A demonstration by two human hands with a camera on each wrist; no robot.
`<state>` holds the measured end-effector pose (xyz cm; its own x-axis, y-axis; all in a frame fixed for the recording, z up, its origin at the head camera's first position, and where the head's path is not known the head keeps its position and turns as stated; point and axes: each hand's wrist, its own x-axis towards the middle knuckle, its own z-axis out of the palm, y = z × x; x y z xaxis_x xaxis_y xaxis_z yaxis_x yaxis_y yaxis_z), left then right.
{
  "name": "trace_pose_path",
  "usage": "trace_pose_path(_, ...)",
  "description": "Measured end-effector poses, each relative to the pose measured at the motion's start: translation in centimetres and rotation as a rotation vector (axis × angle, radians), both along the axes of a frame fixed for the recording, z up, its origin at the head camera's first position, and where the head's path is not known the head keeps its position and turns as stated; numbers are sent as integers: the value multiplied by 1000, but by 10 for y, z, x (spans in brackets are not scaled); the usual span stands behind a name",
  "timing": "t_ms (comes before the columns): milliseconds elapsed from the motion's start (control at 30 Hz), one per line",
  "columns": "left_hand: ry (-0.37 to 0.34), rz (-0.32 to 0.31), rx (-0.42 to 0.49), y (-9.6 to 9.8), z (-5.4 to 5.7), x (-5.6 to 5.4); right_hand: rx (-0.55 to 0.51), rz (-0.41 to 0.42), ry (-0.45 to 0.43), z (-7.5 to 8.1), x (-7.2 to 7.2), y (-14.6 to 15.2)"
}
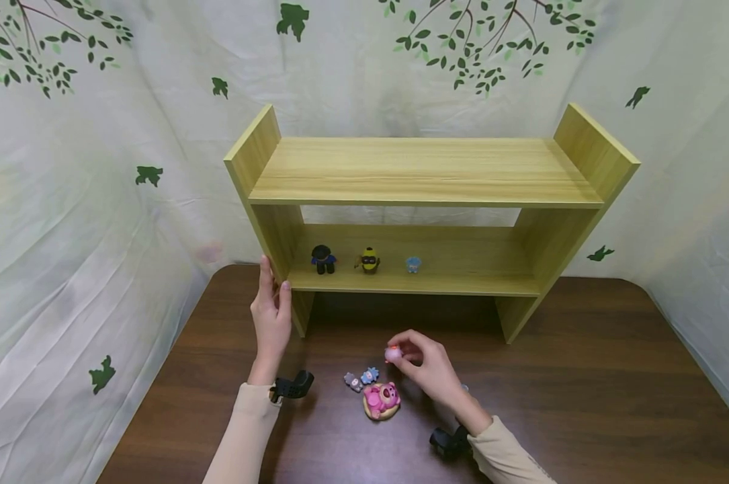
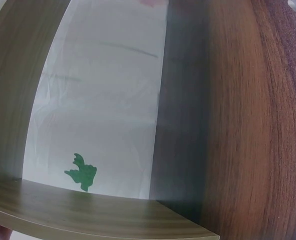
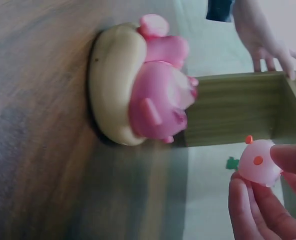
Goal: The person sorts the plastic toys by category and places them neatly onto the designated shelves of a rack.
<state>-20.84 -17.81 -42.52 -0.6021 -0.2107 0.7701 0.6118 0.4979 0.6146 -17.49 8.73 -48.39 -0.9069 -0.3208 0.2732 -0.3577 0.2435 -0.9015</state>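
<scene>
My right hand (image 1: 427,366) pinches a small round pink figurine (image 3: 260,162) with orange details between thumb and fingers, above the table in front of the shelf. My left hand (image 1: 272,323) holds the left side panel of the wooden shelf (image 1: 424,171), its fingers along the outer side and its thumb at the front edge. Below the right hand lies a pink bear figurine (image 1: 381,400) on a cream ring. Beside the bear are a small grey figurine (image 1: 353,382) and a small blue-and-white figurine (image 1: 369,375).
On the middle board stand a dark figurine in blue (image 1: 323,259), a yellow-and-black figurine (image 1: 369,261) and a small light-blue figurine (image 1: 413,264). The shelf stands at the back of the brown table (image 1: 612,390), before a white leaf-printed cloth (image 1: 364,74).
</scene>
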Motion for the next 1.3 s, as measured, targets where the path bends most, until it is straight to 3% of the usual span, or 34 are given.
trace_pose_path(367,-10,3,-3,-1,-1,1,-77,29,-5,20,4,5)
trace_pose_path(533,-13,-6,15,-9,-19,-13,-85,40,26,44,12,5)
trace_pose_path(600,-13,-6,18,-11,-23,-15,-90,33,34,44,12,6)
trace_pose_path(800,2,-4,4,-1,-1,-1,-118,24,68,43,9,8)
trace_pose_path(933,1,7,-2,0,0,0,-144,36,79,56,14,8)
trace_pose_path(1300,-5,19,-3,1,0,1,-140,13,130,64,15,13)
